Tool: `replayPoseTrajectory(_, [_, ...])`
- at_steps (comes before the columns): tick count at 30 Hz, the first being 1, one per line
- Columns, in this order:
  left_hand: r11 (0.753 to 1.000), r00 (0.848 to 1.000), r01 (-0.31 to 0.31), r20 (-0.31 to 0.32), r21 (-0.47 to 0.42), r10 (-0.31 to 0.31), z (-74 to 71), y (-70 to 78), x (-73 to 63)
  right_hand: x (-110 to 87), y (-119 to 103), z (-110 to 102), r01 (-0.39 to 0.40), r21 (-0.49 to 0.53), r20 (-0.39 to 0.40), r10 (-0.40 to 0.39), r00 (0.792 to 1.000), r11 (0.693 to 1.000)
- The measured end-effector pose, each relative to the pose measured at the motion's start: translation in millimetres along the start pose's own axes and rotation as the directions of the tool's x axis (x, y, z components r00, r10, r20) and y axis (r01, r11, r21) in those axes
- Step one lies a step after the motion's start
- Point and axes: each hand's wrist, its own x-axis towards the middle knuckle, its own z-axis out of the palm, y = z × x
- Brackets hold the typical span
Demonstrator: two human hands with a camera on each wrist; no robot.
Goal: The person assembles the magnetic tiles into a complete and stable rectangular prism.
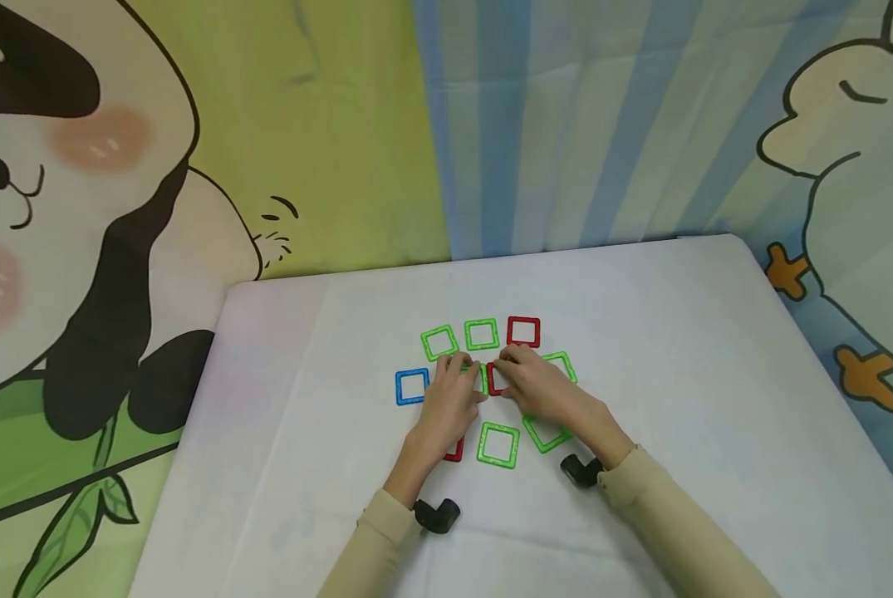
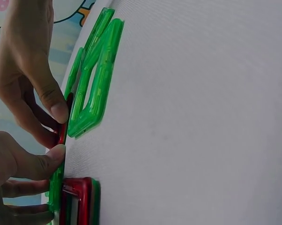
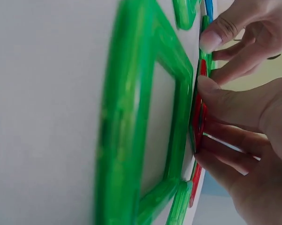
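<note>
My left hand [image 1: 449,394] pinches a green square magnetic tile [image 1: 483,379] between thumb and fingers, in the middle of the table. Facing it, my right hand [image 1: 539,384] grips a red square tile [image 1: 492,379] the same way. The two tiles stand edge to edge, close over the white surface. In the left wrist view the green tile [image 2: 55,187] lies in line with the red one [image 2: 62,133]. From the right wrist, thumb and fingertips show on the red tile [image 3: 197,112]. Fingers partly hide both tiles.
Around the hands lie a blue tile [image 1: 399,388] at left, green tiles [image 1: 482,322] and a red tile [image 1: 524,319] behind, more green tiles [image 1: 498,464] in front and at right. A red tile [image 1: 458,453] is partly hidden by the left wrist. The white table [image 1: 640,299] meets printed curtains.
</note>
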Motion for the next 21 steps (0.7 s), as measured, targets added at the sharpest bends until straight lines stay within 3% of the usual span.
replayPoseTrajectory(14, [0.997,0.998,-0.05,0.027,0.056,0.049,-1.4,-7.6,-1.3,1.6,-3.0,2.6,-0.031,0.003,0.008,0.031,0.999,1.0])
replayPoseTrajectory(21, [0.995,0.995,-0.085,0.046,0.054,0.083,-9.7,-11.5,-4.4,1.7,-5.6,1.9,-0.044,-0.036,0.018,0.044,0.999,0.998])
